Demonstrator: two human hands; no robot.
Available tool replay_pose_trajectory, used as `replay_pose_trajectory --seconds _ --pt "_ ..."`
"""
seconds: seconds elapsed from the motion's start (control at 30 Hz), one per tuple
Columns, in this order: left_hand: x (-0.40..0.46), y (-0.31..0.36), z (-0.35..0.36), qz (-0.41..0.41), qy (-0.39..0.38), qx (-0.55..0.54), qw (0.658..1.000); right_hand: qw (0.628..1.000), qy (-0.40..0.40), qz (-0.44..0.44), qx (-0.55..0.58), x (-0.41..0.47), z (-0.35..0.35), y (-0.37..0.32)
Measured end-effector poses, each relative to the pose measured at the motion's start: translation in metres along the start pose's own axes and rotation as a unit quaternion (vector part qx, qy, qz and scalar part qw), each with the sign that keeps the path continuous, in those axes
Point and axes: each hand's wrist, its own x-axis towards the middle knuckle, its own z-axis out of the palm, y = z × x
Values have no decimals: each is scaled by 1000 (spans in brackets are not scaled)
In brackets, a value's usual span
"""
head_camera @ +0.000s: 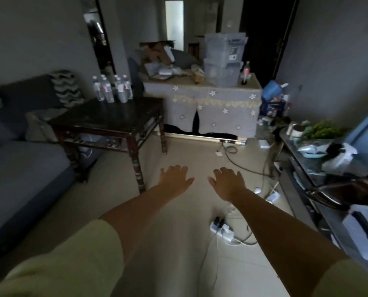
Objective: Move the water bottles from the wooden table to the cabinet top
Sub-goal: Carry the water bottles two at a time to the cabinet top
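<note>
Dim, cluttered living room, pale tile floor, motion blur throughout. Left to right:

Grey sofa [18, 151] along the left wall. Dark wooden table [105, 118] just beside it; the water bottles [113, 88] stand bunched tight at its far-left corner, none moved yet. Exact count is unclear in the blur.

Left hand [174, 177] and right hand [228, 181] both reach out over the floor, fingers spread, holding nothing, well apart from the bottles.

Cloth-covered table [202, 99] behind, carrying stacked plastic bins [223, 61]. Cables and a power strip [221, 229] lie on the floor under the right arm. Cabinet top [303, 168] along the right edge is crowded: a plant [322, 129], bags, a white box.

Risks, as I judge them:
- Bottles are packed, so grabbing one likely knocks its neighbours over or off the table's far edge.
- Cables sit in the walking path: trip hazard.
- Little free cabinet space; bottles set near its edge could topple.
- Low light hurts aim.
</note>
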Motion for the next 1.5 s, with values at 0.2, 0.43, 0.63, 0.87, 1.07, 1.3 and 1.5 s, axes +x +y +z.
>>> replay_pose_trajectory --seconds 0.2,0.43,0.63,0.87,1.07,1.3,1.5 --pt "16 -95 3 -103 -11 -15 995 994 -15 -103 -16 78 -1 -87" --pt "83 -173 -13 -176 -18 -29 984 986 -36 -159 -22 193 -6 -144" --pt "157 -221 -31 -203 7 -37 978 982 -25 -185 -36 296 -22 -169" --pt "190 -306 -25 -249 9 -73 966 969 -27 -243 -43 369 -22 -253" --pt "231 -410 -36 -276 26 -69 958 965 -12 -257 -38 443 -24 -335" --pt "294 -534 -71 -244 14 -54 968 984 -16 -177 -19 543 -38 -419" --pt "346 -622 -72 -258 7 -71 963 984 -34 -171 -26 604 -36 -486"
